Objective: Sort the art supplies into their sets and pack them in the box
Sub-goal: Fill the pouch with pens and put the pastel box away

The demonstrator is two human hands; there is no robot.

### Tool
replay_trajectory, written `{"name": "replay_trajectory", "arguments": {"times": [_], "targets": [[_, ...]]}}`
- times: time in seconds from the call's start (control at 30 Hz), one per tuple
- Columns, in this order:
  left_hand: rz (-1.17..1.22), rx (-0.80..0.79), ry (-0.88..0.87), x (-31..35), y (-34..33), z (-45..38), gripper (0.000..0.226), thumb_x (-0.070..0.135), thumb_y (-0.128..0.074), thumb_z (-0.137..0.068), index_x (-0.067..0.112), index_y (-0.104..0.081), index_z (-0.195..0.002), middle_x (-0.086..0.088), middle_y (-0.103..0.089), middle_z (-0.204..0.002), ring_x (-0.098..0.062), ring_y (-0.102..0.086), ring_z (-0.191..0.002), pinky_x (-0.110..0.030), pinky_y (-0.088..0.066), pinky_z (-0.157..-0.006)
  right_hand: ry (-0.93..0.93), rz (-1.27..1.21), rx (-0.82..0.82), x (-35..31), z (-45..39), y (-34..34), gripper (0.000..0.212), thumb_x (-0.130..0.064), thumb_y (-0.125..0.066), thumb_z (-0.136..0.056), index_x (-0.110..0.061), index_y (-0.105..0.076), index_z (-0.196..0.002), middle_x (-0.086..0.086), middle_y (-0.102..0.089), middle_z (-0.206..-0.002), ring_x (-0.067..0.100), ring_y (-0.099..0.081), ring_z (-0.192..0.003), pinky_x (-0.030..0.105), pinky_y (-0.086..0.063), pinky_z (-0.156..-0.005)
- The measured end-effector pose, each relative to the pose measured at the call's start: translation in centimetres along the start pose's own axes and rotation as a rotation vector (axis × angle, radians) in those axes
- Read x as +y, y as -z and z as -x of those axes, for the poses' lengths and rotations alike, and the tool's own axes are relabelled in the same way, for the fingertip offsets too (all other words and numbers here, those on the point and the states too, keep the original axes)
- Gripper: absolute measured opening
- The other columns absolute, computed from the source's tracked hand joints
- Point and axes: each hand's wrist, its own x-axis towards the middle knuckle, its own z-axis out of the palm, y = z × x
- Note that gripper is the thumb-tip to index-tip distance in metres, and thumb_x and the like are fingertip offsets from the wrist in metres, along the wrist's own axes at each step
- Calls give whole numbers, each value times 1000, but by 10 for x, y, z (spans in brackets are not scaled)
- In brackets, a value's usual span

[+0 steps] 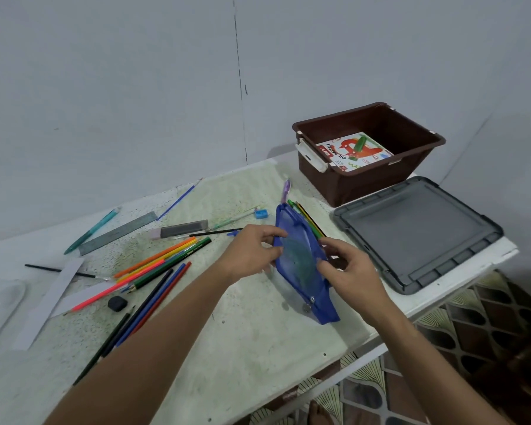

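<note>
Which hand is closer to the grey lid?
Right. The right hand grips the blue pouch beside the grey lid; the left hand is on the pouch's far side.

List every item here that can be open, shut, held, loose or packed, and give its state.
brown box: open, lid off.
grey lid: flat on the table, beside the box.
oil pastels pack: lies inside the box.
blue pouch: held up in both hands, pencils sticking out of its top.
left hand: grips the pouch.
right hand: grips the pouch.
coloured pencils: loose on the table.
blue sharpener: loose on the table.
</note>
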Motion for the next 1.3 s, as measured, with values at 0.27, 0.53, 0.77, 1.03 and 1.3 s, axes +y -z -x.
{"name": "replay_trajectory", "arguments": {"times": [0.27, 0.53, 0.77, 1.03, 1.3], "targets": [[64, -170, -134, 29, -17, -7, 14, 13, -62, -89, 19, -70, -99, 3, -72, -90, -7, -66, -70, -24, -53, -56, 6, 51, 6, -12, -4, 16, 27, -9, -52, -89, -30, -68, -94, -1, -72, -89, 23, -68, -83, 48, -57, -71], [-368, -14, -227, 23, -15, -69, 29, 8, -54, -87, 19, -61, -113, -3, -63, -116, -20, -61, -98, -28, -47, -84, -9, 259, 160, -15, 1, 66, 30, -4, -47, -89, -23, -67, -100, -10, -68, -80, -1, -62, -68, 13, -50, -55], [-969, -365, -539, 48, -38, -126, 49, 1, -51, -89, 22, -54, -133, -2, -55, -129, -24, -54, -116, -37, -48, -92, -34, 321, 172, -18, -1, 97, 29, -6, -47, -91, -19, -68, -106, 1, -70, -91, 9, -65, -76, 11, -44, -49], [-1045, -456, -510, 48, -38, -130, 33, 11, -59, -89, 20, -64, -121, -5, -58, -114, -23, -56, -103, -33, -47, -81, -51, 261, 115, -11, -4, 92, 39, -8, -47, -92, -23, -62, -124, -12, -66, -108, -1, -66, -83, 18, -56, -66], [-1005, -397, -511, 44, -28, -109, 7, 17, -63, -88, 19, -67, -94, 0, -65, -99, -22, -59, -96, -45, -47, -90, -71, 175, 105, -10, -8, 84, 38, -10, -50, -94, -22, -57, -130, -14, -59, -113, -11, -61, -74, 12, -54, -57]]}}
